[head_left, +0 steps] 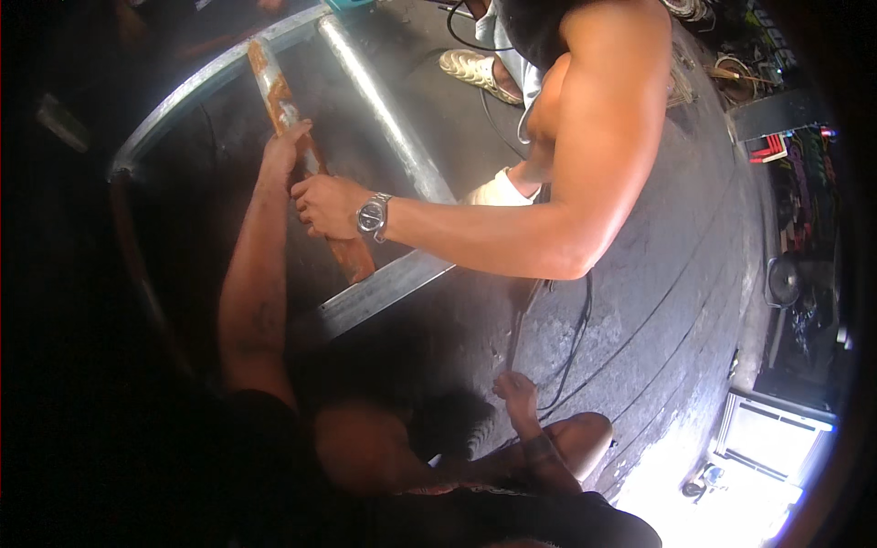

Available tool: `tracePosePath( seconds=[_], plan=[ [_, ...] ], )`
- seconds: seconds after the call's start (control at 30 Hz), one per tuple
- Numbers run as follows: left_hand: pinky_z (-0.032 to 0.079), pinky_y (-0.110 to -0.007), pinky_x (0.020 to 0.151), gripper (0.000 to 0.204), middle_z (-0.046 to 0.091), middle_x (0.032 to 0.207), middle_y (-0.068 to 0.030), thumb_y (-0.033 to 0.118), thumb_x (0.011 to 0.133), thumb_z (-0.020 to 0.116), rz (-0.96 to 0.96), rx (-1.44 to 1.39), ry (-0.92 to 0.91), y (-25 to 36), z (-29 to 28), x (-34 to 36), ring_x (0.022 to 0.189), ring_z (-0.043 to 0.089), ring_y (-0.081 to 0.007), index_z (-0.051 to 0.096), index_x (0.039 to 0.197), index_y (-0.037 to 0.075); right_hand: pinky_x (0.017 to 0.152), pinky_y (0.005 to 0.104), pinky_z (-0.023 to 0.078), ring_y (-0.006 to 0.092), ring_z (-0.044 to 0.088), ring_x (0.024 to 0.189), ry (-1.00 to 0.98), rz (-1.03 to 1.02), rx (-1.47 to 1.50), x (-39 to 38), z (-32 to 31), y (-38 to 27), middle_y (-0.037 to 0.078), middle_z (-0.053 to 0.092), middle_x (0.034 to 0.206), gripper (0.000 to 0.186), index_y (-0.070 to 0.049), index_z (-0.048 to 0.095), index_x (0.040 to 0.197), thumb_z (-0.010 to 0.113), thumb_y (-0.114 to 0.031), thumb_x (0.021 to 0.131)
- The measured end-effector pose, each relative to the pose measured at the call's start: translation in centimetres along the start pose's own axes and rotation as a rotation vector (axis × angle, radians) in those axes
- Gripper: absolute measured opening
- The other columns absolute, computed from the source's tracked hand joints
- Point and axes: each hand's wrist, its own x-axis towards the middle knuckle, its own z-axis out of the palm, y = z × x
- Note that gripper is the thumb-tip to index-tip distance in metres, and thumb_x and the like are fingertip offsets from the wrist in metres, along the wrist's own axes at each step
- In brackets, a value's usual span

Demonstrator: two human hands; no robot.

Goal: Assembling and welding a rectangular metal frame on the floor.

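My left hand (pixel 285 151) is closed around a flat metal bar (pixel 267 78), mottled with orange-brown rust. Lower on the same bar, a co-worker's hand (pixel 331 206) with a metal wristwatch grips it too. The bar slants across a grey metal frame (pixel 379 290), its upper end at the curved side and its lower end at the straight tube. My right hand (pixel 519 399) hangs by my bent knee with its fingers curled. A thin dark line runs down to it, but I cannot make out what the fingers hold.
A round metal crosspiece (pixel 379 100) of the frame lies beside the bar. The co-worker's shoe (pixel 478 75) and a light glove (pixel 501 190) are close to it. Dark cables (pixel 585 320) trail over the concrete floor (pixel 658 274). Assorted gear (pixel 799 183) lines the right side.
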Motion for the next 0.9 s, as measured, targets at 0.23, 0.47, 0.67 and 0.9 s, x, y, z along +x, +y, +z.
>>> tracePosePath(
  seconds=[0.23, 0.47, 0.67, 0.9],
  plan=[
    [0.046, -0.033, 0.056, 0.045, 0.061, 0.081, -0.0091, 0.043, 0.079, 0.063, -0.023, -0.241, -0.053, 1.9, -0.8, -2.0, 0.065, 0.058, -0.0208, 0.061, 0.1, 0.004, 0.066, 0.0276, 0.052, 0.0165, 0.063, 0.074, -0.006, -0.128, 0.082, -0.1, -1.0, -2.7, 0.01, 0.065, 0.083, 0.021, 0.008, 0.06, 0.101, 0.062, -0.008, 0.086],
    [0.045, -0.038, 0.072, 0.053, 0.056, 0.106, -0.0128, 0.042, 0.081, 0.062, 0.043, 0.099, 0.142, 8.3, -1.4, -8.2, 0.087, 0.057, -0.0232, 0.049, 0.119, 0.007, 0.066, 0.0272, 0.052, 0.0145, 0.062, 0.072, 0.059, -0.492, -0.09, 1.4, -2.9, -9.8, 0.009, 0.065, 0.08, 0.017, 0.006, 0.061, 0.098, 0.061, -0.008, 0.088],
    [0.043, -0.043, 0.083, 0.051, 0.049, 0.114, -0.0092, 0.039, 0.082, 0.063, 0.059, 0.148, 0.123, 10.9, 0.1, -15.9, 0.101, 0.051, -0.0249, 0.049, 0.121, 0.009, 0.067, 0.0277, 0.052, 0.0134, 0.063, 0.073, -0.026, -0.531, 0.044, -0.1, 0.2, -12.8, 0.009, 0.066, 0.082, 0.021, 0.005, 0.061, 0.1, 0.063, -0.011, 0.087],
    [0.048, -0.041, 0.078, 0.048, 0.052, 0.11, -0.0097, 0.033, 0.082, 0.066, 0.097, 0.06, 0.031, 11.0, 2.0, -23.8, 0.092, 0.057, -0.0236, 0.048, 0.12, 0.01, 0.064, 0.0296, 0.051, 0.0171, 0.066, 0.068, -0.079, -0.643, -0.103, -2.1, 2.0, -13.8, 0.014, 0.068, 0.076, 0.023, 0.0, 0.065, 0.098, 0.064, -0.019, 0.086]
  ],
)
